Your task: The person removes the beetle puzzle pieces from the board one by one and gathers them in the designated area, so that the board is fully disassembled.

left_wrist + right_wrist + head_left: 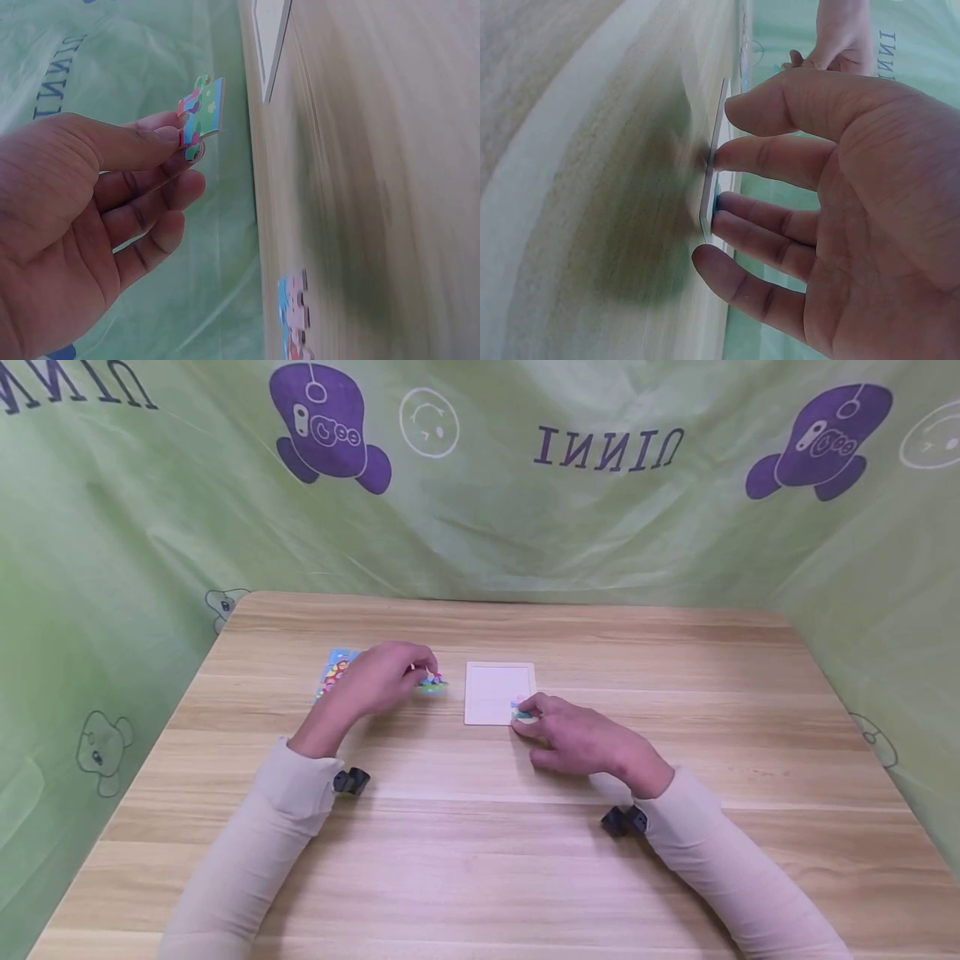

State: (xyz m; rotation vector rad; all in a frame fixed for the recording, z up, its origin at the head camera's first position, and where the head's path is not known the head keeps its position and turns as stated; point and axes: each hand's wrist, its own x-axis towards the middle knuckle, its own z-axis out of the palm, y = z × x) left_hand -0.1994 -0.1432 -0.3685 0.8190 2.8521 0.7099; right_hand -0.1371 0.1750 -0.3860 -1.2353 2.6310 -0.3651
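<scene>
My left hand (386,677) pinches a colourful jigsaw piece (210,109) between thumb and index finger, raised above the table. The piece has green, blue and pink printing, and the other fingers curl loosely beneath it. Just right of that hand lies a pale square puzzle tray (491,693), its inside mostly bare. In its near right corner sits another jigsaw piece (517,707), partly covered by fingers. My right hand (581,739) rests its fairly straight fingertips on this piece and the tray's edge, thumb held apart in the right wrist view.
Several joined-looking, brightly printed jigsaw pieces (334,672) lie on the wooden table (480,860), partly behind my left hand. Small black cameras (351,781) sit at both wrists. A green printed curtain (480,543) hangs behind and beside the table.
</scene>
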